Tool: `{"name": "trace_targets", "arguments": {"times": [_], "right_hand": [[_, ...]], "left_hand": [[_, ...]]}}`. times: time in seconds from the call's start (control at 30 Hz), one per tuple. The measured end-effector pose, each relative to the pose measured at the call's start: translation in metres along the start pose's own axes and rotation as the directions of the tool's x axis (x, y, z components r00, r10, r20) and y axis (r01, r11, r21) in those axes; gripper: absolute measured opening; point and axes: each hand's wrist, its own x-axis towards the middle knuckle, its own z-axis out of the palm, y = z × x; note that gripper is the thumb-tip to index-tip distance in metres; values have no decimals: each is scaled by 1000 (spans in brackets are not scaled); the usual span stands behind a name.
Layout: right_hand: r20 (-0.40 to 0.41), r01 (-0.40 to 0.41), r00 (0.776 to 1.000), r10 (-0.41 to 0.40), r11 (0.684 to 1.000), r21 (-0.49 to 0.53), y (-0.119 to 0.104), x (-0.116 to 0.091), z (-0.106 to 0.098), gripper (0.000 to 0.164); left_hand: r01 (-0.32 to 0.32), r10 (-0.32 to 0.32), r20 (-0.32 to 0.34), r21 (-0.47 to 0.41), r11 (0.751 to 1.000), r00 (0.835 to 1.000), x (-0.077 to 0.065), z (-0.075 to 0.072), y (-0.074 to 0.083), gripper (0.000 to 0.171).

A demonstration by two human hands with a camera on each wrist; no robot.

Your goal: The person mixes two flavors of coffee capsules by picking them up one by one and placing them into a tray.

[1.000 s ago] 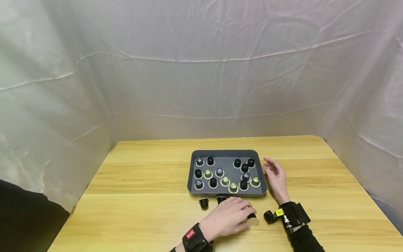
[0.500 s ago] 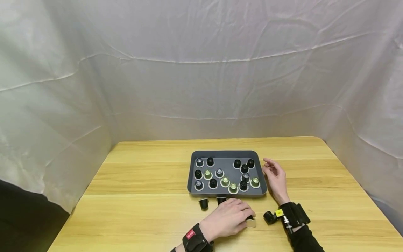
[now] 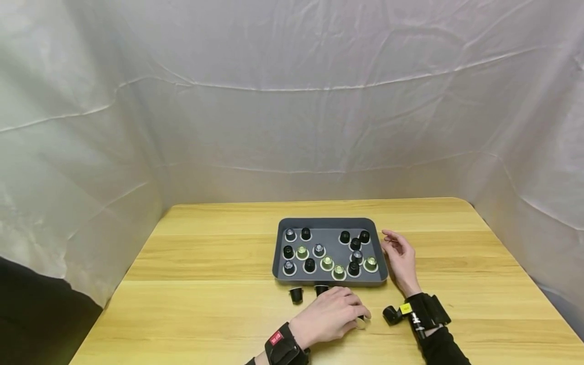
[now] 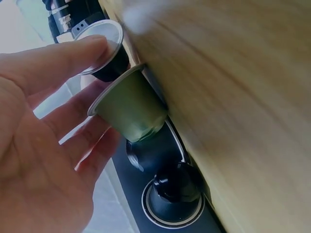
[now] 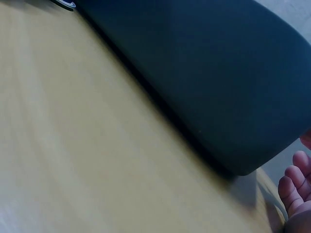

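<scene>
My left hand (image 3: 330, 314) pinches a black coffee capsule (image 4: 112, 65) between thumb and fingers, low over the table in front of the tray. In the left wrist view the thumb lies on its pale lid. A green coffee capsule (image 4: 131, 104) sits close by the fingers there; the hand hides it in the head view. My right hand (image 3: 401, 258) rests beside the right side of the grey tray (image 3: 326, 283), fingers loosely bent and holding nothing. In the right wrist view its fingertips (image 5: 286, 187) are near a tray corner.
Several black, green and dark silver-topped capsules (image 3: 327, 262) stand lid down in the tray. A black capsule (image 3: 296, 295) lies on the table in front of it, with another (image 3: 321, 289) partly behind my left hand. Pale curtains (image 3: 319, 126) surround the wooden table (image 3: 205, 304).
The black capsule in my left hand has shifted slightly left and tucked further under the fingers, so less of its lid shows. The right hand and the tray look unchanged.
</scene>
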Motion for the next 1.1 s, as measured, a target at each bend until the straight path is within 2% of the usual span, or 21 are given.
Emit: {"name": "trace_targets", "arguments": {"times": [0.17, 0.33, 0.53, 0.63, 0.73, 0.93, 1.1], "right_hand": [[-4, 4, 1000, -4, 1000, -8, 0, 0, -1, 32], [-6, -4, 1000, 4, 1000, -17, 2, 1, -1, 31], [-7, -19, 1000, 19, 1000, -19, 3, 2, -1, 32], [-10, -24, 1000, 24, 1000, -20, 3, 2, -1, 32], [-13, -25, 1000, 25, 999, -22, 2, 2, -1, 32], [-13, -23, 1000, 23, 999, -23, 1, 2, 0, 32], [-14, -25, 1000, 25, 1000, -17, 0, 1, 0, 31]], "left_hand": [[-32, 30, -24, -106, 994, 999, -2, -3, -5, 25], [-29, 32, 11, -242, 970, 999, -3, -7, -11, 29], [-26, 45, 54, -310, 950, 997, -3, -8, -16, 32], [-5, 27, 64, -326, 945, 998, -4, -10, -18, 33], [10, 1, 32, -342, 940, 999, -5, -12, -19, 32], [44, -59, -22, -435, 900, 998, -6, -13, -23, 33], [78, -127, -76, -461, 884, 989, -9, -16, -31, 29]]}}
